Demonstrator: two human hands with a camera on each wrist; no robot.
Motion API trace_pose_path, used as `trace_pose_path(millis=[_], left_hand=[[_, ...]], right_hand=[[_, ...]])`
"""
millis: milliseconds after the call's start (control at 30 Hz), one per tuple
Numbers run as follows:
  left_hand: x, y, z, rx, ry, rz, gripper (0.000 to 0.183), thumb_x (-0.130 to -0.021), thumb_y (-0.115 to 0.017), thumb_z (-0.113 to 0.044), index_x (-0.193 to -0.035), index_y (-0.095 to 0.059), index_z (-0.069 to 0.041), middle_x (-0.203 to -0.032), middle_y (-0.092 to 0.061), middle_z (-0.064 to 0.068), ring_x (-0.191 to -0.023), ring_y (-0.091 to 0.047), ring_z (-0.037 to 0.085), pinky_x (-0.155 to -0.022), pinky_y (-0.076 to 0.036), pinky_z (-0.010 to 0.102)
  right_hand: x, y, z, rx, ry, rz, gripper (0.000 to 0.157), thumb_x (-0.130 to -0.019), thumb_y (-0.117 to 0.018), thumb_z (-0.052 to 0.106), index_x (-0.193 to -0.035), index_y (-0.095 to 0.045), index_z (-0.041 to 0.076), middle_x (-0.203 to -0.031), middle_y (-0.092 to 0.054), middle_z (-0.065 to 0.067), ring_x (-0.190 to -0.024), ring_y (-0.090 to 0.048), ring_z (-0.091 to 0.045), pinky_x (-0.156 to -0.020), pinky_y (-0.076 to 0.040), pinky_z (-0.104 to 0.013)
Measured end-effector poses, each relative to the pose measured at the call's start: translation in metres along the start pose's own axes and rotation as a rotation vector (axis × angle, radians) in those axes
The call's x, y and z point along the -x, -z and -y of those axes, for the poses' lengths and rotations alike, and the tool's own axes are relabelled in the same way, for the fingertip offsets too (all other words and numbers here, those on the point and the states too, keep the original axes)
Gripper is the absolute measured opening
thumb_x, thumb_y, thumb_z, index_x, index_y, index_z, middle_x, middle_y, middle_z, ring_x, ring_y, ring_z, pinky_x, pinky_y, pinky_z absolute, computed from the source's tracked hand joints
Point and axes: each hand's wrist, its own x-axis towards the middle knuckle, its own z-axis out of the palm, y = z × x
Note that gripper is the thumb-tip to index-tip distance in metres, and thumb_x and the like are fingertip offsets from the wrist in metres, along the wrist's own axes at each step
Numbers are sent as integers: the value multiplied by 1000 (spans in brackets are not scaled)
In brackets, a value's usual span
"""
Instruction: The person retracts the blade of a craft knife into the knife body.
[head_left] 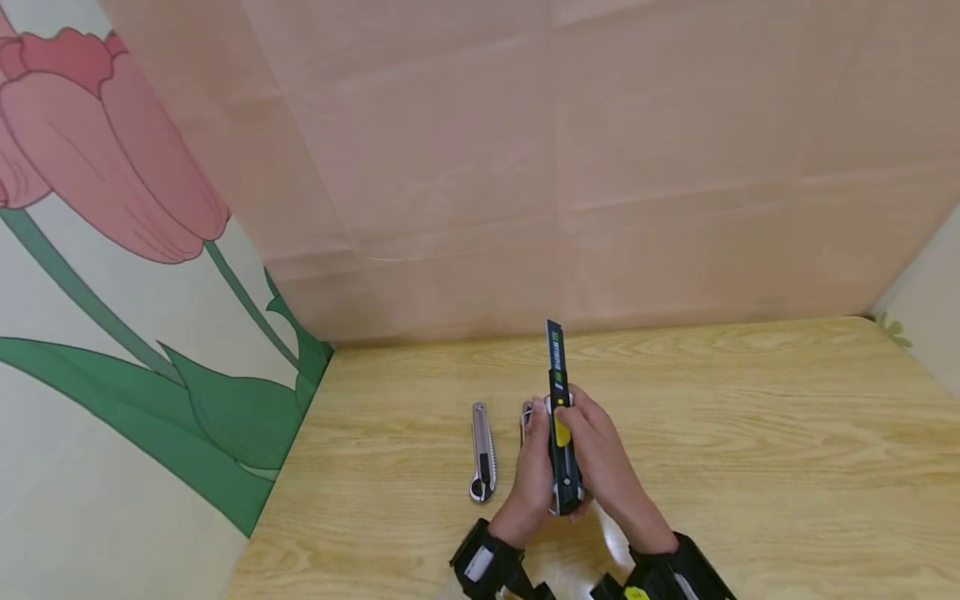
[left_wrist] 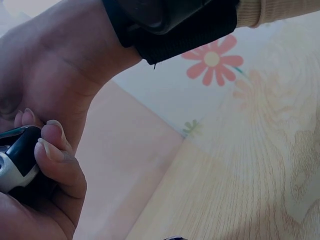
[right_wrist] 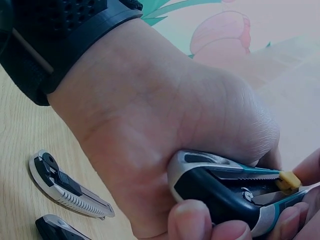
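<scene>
A dark utility knife point(head_left: 564, 467) with a yellow slider stands upright between both hands, its tip pointing away. From its front end sticks a dark strip with pale lettering point(head_left: 556, 348). My left hand point(head_left: 531, 475) holds the handle from the left, its fingers curled round it in the left wrist view. On the right side, my right hand point(head_left: 609, 462) grips it too, with the thumb on the yellow slider point(head_left: 562, 431). The right wrist view shows the handle's black and silver end point(right_wrist: 215, 192) against the palm and the fingertips around it.
A silver utility knife point(head_left: 483, 454) with a black slider lies on the wooden table point(head_left: 750, 442), left of the hands. Another knife point(head_left: 527, 414) is mostly hidden behind the left hand. A pinkish sheet point(head_left: 600, 167) covers the back wall, beside a wall point(head_left: 112, 467) with painted tulips.
</scene>
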Motion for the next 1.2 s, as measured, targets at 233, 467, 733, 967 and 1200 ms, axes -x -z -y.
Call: trace_pose_path(millis=[233, 467, 733, 967, 1200], left_hand=[[2, 1, 0, 11, 0, 27, 66, -106, -16, -67, -141, -46, -20, -78, -58, 1, -50, -54, 12, -37, -44, 26], [1, -1, -1, 22, -15, 27, 62, -108, -14, -62, -132, -49, -18, -74, -58, 0, -49, -54, 12, -36, -43, 26], [2, 0, -5, -7, 3, -14, 67, -105, -18, -69, -138, -49, -19, -79, -58, 0, -55, -55, 12, -42, -45, 26], [1, -1, -6, -12, -13, -16, 61, -108, -16, -63, -133, -49, -19, -79, -58, -1, -57, -56, 11, -44, -46, 25], [3, -2, -8, 1, -10, 14, 61, -107, -16, -65, -129, -49, -18, -75, -59, 0, -50, -54, 12, -39, -44, 25]], right_hand=[[1, 0, 1, 7, 9, 10, 24, -108, -39, 15, -112, -58, 1, -97, -60, -16, -87, -56, -29, -72, -46, -31], [0, 0, 2, 4, 36, 12, 24, -106, -39, 12, -109, -58, -1, -97, -60, -17, -88, -56, -29, -75, -46, -30], [2, -1, 5, 9, 26, 13, 22, -106, -39, 11, -113, -57, 0, -96, -57, -17, -84, -54, -28, -69, -43, -30], [2, -1, 6, 10, 18, 7, 23, -106, -39, 12, -116, -57, 1, -98, -58, -15, -86, -54, -27, -71, -43, -30], [2, -1, 7, -4, 14, 9, 22, -106, -39, 10, -114, -56, 0, -96, -54, -16, -84, -52, -28, -68, -41, -30]])
